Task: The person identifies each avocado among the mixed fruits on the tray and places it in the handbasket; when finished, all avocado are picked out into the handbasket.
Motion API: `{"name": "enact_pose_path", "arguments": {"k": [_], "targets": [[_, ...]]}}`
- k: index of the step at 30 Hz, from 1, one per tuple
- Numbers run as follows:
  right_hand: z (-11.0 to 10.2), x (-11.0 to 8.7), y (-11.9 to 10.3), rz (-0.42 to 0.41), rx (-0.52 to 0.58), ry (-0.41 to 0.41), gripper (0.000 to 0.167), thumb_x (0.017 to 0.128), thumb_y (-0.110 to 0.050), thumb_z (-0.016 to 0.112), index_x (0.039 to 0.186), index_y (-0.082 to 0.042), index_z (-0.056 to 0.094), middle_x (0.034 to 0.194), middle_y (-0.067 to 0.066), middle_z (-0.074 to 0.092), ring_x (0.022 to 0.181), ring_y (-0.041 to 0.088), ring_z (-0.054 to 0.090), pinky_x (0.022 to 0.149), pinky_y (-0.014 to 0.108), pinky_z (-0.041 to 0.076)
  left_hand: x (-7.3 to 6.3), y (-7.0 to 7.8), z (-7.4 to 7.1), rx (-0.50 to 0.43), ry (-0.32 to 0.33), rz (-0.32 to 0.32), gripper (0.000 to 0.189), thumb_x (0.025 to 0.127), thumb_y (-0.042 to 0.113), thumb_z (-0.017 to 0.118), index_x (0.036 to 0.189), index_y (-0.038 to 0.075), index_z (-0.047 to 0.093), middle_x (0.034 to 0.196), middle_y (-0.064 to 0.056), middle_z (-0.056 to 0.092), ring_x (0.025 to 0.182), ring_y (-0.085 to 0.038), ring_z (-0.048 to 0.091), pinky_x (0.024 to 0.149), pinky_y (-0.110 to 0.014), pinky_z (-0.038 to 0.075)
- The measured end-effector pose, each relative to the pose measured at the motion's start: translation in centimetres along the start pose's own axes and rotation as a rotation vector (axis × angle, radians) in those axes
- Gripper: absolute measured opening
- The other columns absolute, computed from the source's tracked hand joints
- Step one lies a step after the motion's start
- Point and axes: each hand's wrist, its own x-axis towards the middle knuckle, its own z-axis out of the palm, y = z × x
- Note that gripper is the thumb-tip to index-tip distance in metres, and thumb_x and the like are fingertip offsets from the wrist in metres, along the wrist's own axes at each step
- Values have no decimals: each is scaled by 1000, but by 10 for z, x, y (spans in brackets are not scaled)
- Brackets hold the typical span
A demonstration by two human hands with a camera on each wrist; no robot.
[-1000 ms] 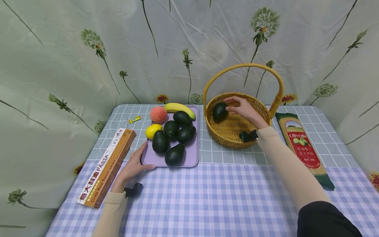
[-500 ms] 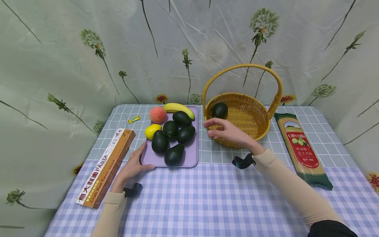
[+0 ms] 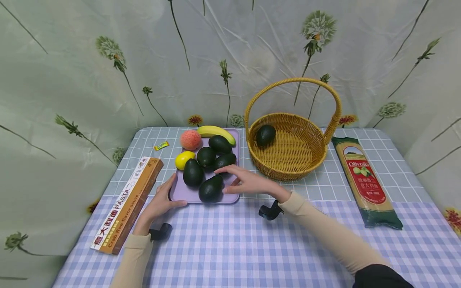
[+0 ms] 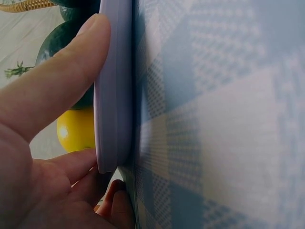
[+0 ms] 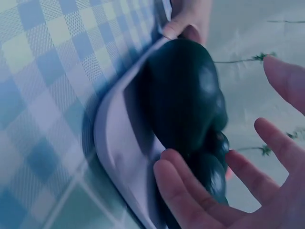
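Observation:
A lilac tray (image 3: 235, 195) bears several dark green avocados, a lemon (image 3: 184, 159), a banana (image 3: 217, 132) and a round pink-orange fruit (image 3: 191, 140). My left hand (image 3: 160, 201) holds the tray's near left corner, thumb along the front rim and fingers at the left side. Over the tray's right side my right hand (image 3: 248, 182) reaches in with thumb and fingers spread. Its fingertips are close to the front avocado (image 3: 211, 189); in the right wrist view a gap shows between thumb and fingers. One avocado (image 3: 265, 135) lies in the wicker basket (image 3: 288, 175).
A pasta box (image 3: 127, 206) lies left of the tray, near a small yellow-green wrapped sweet (image 3: 161, 146). The basket's tall handle (image 3: 293, 80) arches at the back right. A pasta bag (image 3: 366, 182) lies at the right. A floral cloth hangs behind the table.
My right hand has left the basket, where an avocado lies, and moved left and nearer to the avocados on the tray. My left hand stays at the tray corner.

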Motion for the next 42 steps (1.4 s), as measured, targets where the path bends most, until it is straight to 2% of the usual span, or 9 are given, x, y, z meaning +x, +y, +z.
{"name": "enact_pose_path", "arguments": {"k": [5,13,17,23,29,32,35,38,42], "targets": [[16,16,0,37,-79,-20,59,90,-27,67,143,-14,43,143,10,38,108,26,55,83,25,50,0,-1,0,-1,5,2,108,77,30,81,154,7,8,155,-24,14,136,-45,11,106,-64,13],[41,34,-1,110,-297,45,52,88,-39,67,135,-23,52,139,5,44,120,23,49,99,43,40,-2,-1,0,-3,14,8,107,77,29,81,154,6,10,155,-24,14,135,-44,14,106,-65,14],[50,37,-1,125,-306,100,49,87,-37,70,131,-21,56,133,6,47,115,24,52,98,42,41,-2,-2,-1,-5,15,14,107,77,29,81,154,6,10,156,-23,14,135,-44,14,106,-65,14],[49,33,-4,82,-265,143,46,85,-34,73,127,-20,59,129,5,49,115,21,51,98,40,41,-2,-2,-1,-7,13,16,107,77,30,81,154,6,10,156,-23,14,135,-44,14,106,-65,14],[29,13,-12,-3,-171,133,46,86,-30,72,129,-20,58,133,4,47,113,19,50,89,35,47,-1,-2,-1,-11,16,23,107,77,28,81,154,6,10,156,-23,14,135,-44,14,106,-64,14],[11,-1,-17,-34,-116,135,47,86,-26,72,129,-17,57,135,6,46,111,20,51,83,33,51,-1,-2,-1,-13,15,23,107,77,27,81,154,6,10,156,-23,14,136,-44,12,107,-64,13],[-12,-17,-19,-48,-72,159,47,86,-22,72,130,-15,57,136,7,45,109,21,52,81,36,52,0,-2,0,-15,17,22,107,76,27,81,154,6,10,156,-23,13,136,-45,11,107,-64,12],[-37,-34,-15,-41,-58,200,46,86,-18,72,130,-14,56,136,7,46,107,21,52,82,38,51,0,-2,0,-15,17,22,107,76,27,81,153,6,10,156,-23,13,137,-44,11,107,-64,12],[-73,-60,-3,29,-58,253,48,88,-18,70,132,-15,54,139,7,43,109,24,50,87,43,47,0,-1,0,-5,19,28,107,76,28,81,153,4,10,156,-24,14,136,-45,11,107,-64,12]]}}
